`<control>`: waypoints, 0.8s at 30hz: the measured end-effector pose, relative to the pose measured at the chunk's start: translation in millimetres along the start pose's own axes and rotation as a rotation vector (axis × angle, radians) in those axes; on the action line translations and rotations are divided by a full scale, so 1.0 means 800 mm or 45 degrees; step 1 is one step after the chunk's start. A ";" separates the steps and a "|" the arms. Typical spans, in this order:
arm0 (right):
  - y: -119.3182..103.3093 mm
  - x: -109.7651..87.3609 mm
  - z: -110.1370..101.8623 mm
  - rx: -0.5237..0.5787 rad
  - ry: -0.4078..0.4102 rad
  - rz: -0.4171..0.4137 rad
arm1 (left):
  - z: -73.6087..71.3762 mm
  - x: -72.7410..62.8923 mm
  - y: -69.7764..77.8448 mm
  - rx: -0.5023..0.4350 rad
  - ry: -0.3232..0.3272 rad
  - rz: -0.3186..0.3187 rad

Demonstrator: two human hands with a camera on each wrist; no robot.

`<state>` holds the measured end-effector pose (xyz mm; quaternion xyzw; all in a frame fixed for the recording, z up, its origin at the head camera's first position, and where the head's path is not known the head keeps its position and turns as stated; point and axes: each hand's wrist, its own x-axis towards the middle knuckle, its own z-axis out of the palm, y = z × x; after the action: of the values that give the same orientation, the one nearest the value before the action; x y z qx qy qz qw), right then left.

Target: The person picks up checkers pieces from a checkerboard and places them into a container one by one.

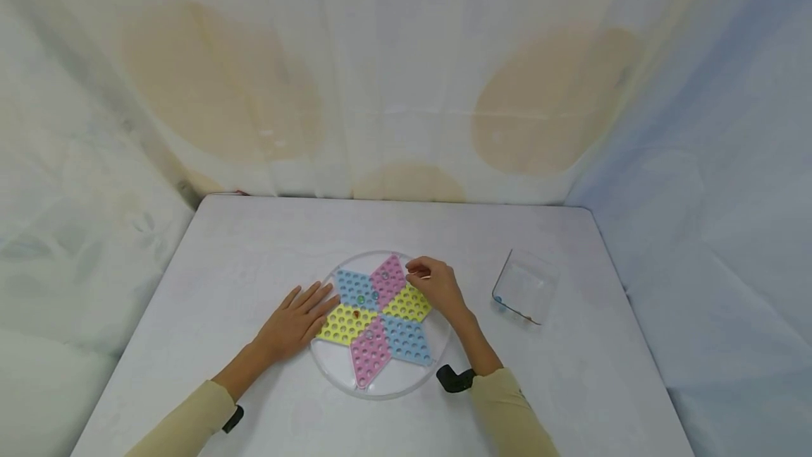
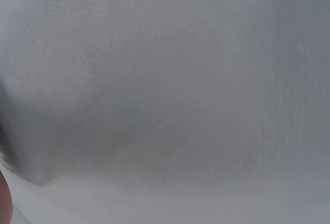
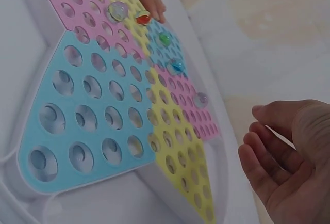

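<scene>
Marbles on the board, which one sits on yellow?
The orange-red marble, on the yellow section beside the left hand; the others visible sit on blue or pink.

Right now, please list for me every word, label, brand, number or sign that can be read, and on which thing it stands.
None can be read in any view.
Round pale board with a pink, yellow and blue star: no lettering visible.
Transparent plastic-looking box: no lettering visible.
Small black devices worn at the wrists: too small to tell if anything is printed there.

Head above board (image 1: 406, 338) — right wrist close
</scene>
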<state>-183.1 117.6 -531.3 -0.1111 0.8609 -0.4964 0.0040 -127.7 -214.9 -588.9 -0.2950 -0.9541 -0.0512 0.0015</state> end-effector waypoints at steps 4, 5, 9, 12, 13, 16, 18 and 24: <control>0.001 0.007 0.012 -0.005 -0.024 0.025 | 0.002 0.000 -0.002 -0.001 -0.006 -0.005; 0.000 0.008 0.015 -0.013 -0.033 0.025 | 0.002 0.000 -0.003 -0.001 -0.009 -0.006; -0.003 0.014 0.025 -0.014 -0.071 0.034 | 0.002 -0.001 -0.004 -0.010 -0.016 -0.010; -0.005 0.017 0.033 -0.011 -0.097 0.048 | 0.001 -0.002 -0.004 -0.020 -0.007 -0.010; -0.005 0.018 0.035 -0.016 -0.101 0.048 | 0.001 -0.002 -0.004 -0.025 -0.005 -0.010; -0.001 0.021 0.042 -0.035 -0.105 0.038 | 0.001 -0.002 -0.004 -0.035 -0.004 -0.011; 0.002 0.023 0.046 -0.050 -0.101 0.034 | 0.001 -0.002 -0.004 -0.042 -0.006 -0.013; 0.011 0.027 0.058 -0.109 -0.074 0.018 | 0.001 -0.002 -0.003 -0.038 -0.004 -0.014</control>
<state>-200.5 77.7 -560.0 -0.1194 0.8816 -0.4558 0.0280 -127.5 -217.6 -590.2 -0.2897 -0.9549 -0.0650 -0.0048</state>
